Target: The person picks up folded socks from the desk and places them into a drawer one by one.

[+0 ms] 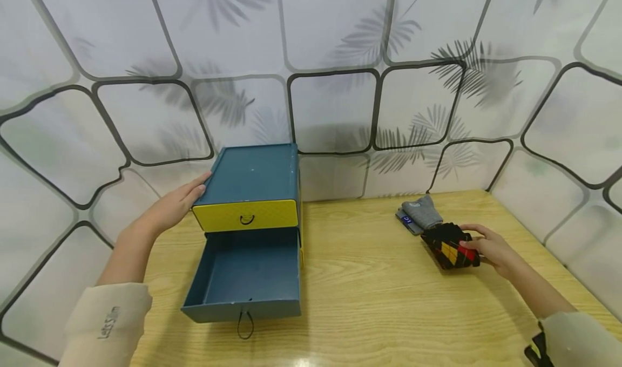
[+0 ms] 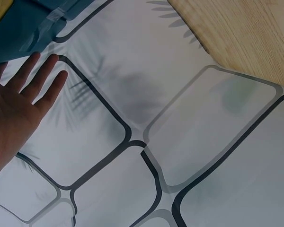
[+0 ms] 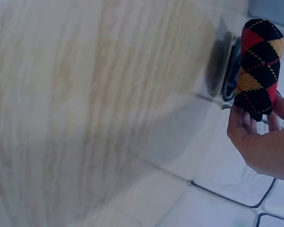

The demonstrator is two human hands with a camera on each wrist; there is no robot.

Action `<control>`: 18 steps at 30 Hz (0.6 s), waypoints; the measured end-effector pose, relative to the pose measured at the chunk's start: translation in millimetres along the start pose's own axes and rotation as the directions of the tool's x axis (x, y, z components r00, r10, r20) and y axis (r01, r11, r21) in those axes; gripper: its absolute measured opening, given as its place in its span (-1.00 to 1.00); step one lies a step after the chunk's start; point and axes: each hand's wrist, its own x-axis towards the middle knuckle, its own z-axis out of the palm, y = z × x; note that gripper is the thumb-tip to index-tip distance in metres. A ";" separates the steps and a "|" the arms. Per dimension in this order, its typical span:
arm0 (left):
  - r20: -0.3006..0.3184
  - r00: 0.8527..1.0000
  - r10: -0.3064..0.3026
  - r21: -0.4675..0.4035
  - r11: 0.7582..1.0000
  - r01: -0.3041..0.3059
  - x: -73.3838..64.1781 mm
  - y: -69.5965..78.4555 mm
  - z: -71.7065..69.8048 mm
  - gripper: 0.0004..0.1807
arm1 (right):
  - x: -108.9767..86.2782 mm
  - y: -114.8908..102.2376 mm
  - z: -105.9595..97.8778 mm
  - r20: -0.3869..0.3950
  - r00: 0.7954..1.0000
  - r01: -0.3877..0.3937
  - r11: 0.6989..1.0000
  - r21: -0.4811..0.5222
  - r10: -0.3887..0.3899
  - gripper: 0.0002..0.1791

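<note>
My right hand (image 1: 491, 251) pinches a folded black sock (image 1: 449, 248) with red and yellow diamonds, thumb on top. In the right wrist view the patterned sock (image 3: 260, 66) stands out from the fingertips. Just behind it on the table lies a folded grey sock (image 1: 421, 211) with a blue label. At the left, my left hand (image 1: 177, 202) rests with straight fingers against the side of a blue drawer box (image 1: 252, 175). Its upper yellow drawer (image 1: 272, 215) is closed; the lower blue drawer (image 1: 243, 306) is pulled out, its inside bare.
The light wooden table (image 1: 359, 291) carries the box on the left and the socks on the right. A pale curtain (image 1: 330, 27) with dark outlines and leaf prints surrounds the table at the back and sides. A cord loop (image 1: 245, 332) hangs from the lower drawer's front.
</note>
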 end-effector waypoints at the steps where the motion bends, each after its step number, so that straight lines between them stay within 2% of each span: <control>1: 0.000 1.000 0.000 -0.001 1.000 0.000 -0.1 0.1 -0.1 -0.35 | -0.4 -3.0 1.8 0.007 1.000 0.011 1.000 0.005 -0.011 -0.37; 10: 0.002 1.000 0.000 0.005 1.000 0.000 -0.2 -0.5 -0.1 -0.34 | -7.3 -36.1 22.0 0.051 0.996 0.066 0.996 0.053 -0.068 -0.40; 18: -0.001 1.000 -0.009 0.008 1.000 0.009 0.7 -0.6 0.3 -0.34 | -13.8 -59.8 38.9 0.102 0.989 0.102 0.994 0.045 -0.107 -0.38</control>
